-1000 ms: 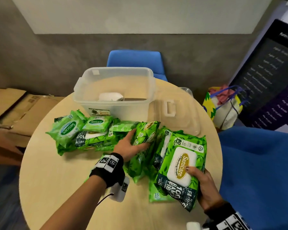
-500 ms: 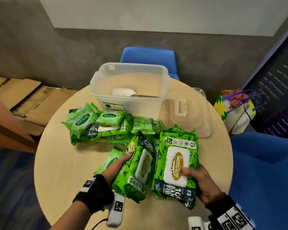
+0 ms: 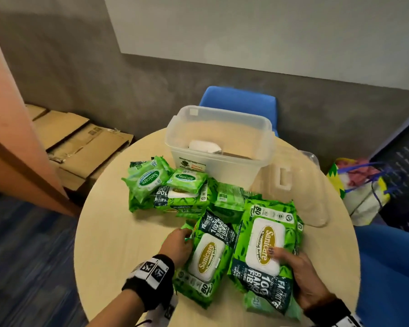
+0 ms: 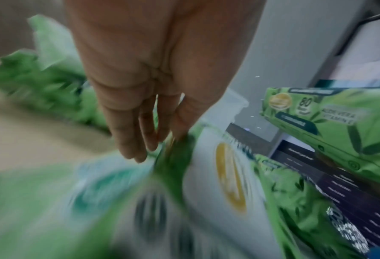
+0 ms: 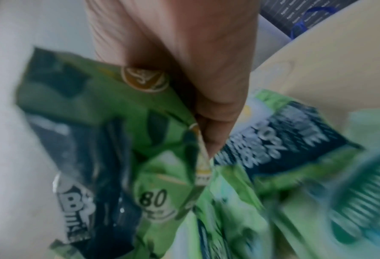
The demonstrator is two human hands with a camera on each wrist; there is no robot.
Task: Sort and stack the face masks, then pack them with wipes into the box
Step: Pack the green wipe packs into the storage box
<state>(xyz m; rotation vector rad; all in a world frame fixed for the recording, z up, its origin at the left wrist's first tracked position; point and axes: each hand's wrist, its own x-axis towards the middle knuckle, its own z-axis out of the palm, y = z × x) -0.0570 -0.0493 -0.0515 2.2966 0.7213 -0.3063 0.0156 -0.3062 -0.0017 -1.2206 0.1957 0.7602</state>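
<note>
Each hand is gripping a big wipes pack: left hand point(image 3: 178, 244) the tilted pack point(image 3: 207, 258), right hand point(image 3: 300, 277) the larger pack point(image 3: 266, 244); loose packs point(image 3: 170, 190) are crowding the worktop point(image 3: 118, 244) before the box point(image 3: 222, 147).

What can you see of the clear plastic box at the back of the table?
The clear plastic box is a translucent, whitish rectangular tub with rounded corners and a rolled rim, standing upright and open at the far edge of the round table. A small label sits on its near wall. Inside lie a white folded item and something flat and dark. Its clear lid lies on the table to its right. Green wipe packs crowd against its near side; neither hand touches it.
</note>
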